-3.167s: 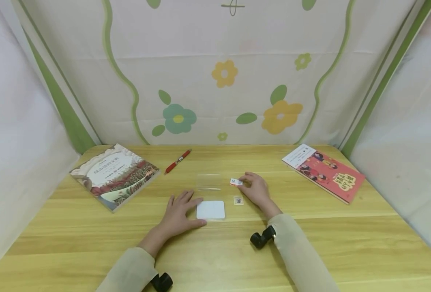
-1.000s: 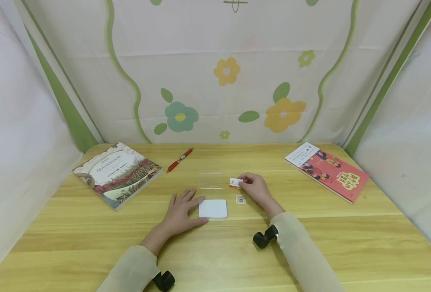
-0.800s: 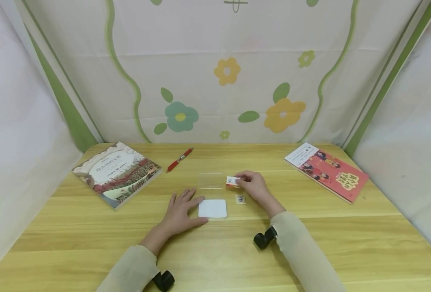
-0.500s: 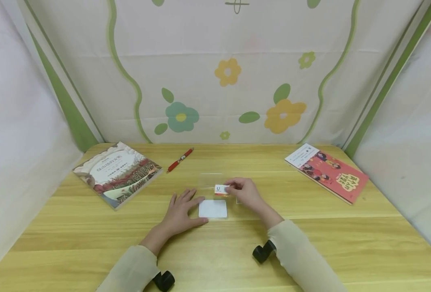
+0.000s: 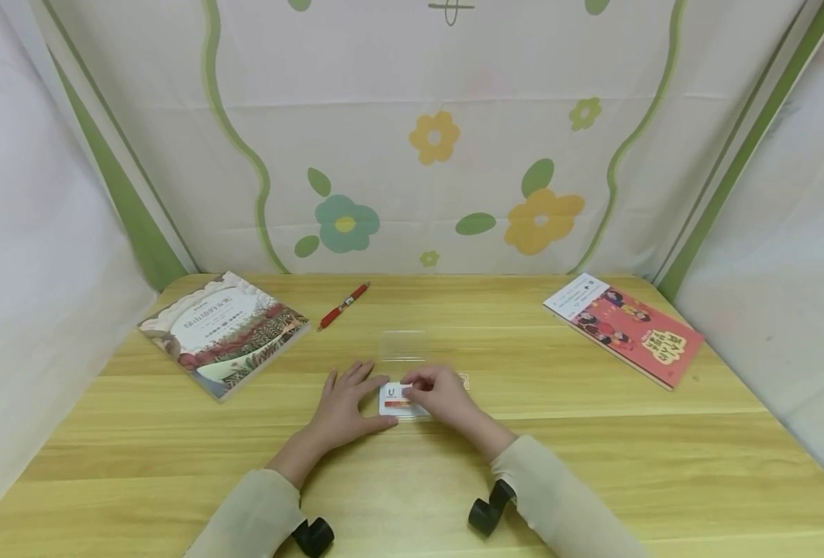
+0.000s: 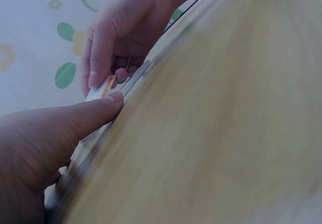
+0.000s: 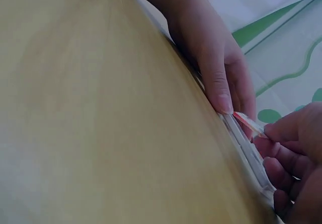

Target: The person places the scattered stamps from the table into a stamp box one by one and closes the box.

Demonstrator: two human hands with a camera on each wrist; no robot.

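Observation:
My left hand [image 5: 342, 401] rests on the table with fingers spread. Its thumb and index finger touch the left side of a shallow clear plastic case [image 5: 415, 419], which holds a white card or pad. My right hand [image 5: 449, 401] pinches a small white card [image 5: 393, 392] with a dark U-shaped mark and a red-orange strip. This card is tilted over the white one, its far-left edge close to the left thumb in the right wrist view. Fingers hide its right part. Beyond lies the transparent lid [image 5: 403, 346]. A small stamp-like square [image 5: 464, 381] is partly hidden behind the right hand.
A picture book [image 5: 223, 333] lies at the left, and a red book [image 5: 628, 329] at the right. Near the back is a red pen [image 5: 343, 305]. Flowered white cloth [image 5: 279, 116] hangs behind the wooden table [image 5: 398, 496].
My right hand has carried the small U-marked card left and toward me, from beside the lid to over the white card. My left hand has stayed at the case.

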